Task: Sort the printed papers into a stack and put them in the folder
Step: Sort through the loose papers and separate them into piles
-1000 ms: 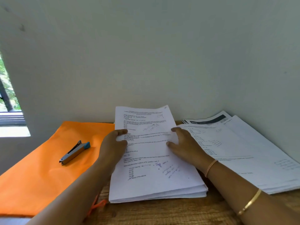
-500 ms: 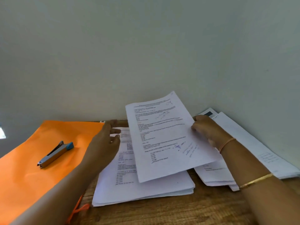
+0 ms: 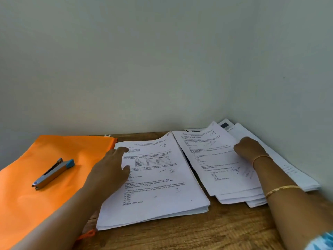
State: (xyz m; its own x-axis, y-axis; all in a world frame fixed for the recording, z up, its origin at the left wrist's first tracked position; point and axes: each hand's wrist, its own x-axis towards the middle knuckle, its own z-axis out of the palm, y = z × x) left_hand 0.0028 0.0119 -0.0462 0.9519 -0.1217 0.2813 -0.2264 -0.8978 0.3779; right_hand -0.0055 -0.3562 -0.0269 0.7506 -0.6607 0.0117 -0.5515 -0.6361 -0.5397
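I saw L hand, fingers apart, on paper stack; R hand fingers hidden on loose sheet. I'd have squared edges w/ both palms.

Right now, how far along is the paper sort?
Done: sheets lie on the fanned right pile. In hand: right hand at its top sheet; left hand on the thick middle stack. Left: that stack, squaring, then the orange folder, flat under a stapler.

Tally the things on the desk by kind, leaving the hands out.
Orange folder: 1
Stapler: 1
Paper piles: 2, the thick stack and the looser pile by the wall
Total: 4
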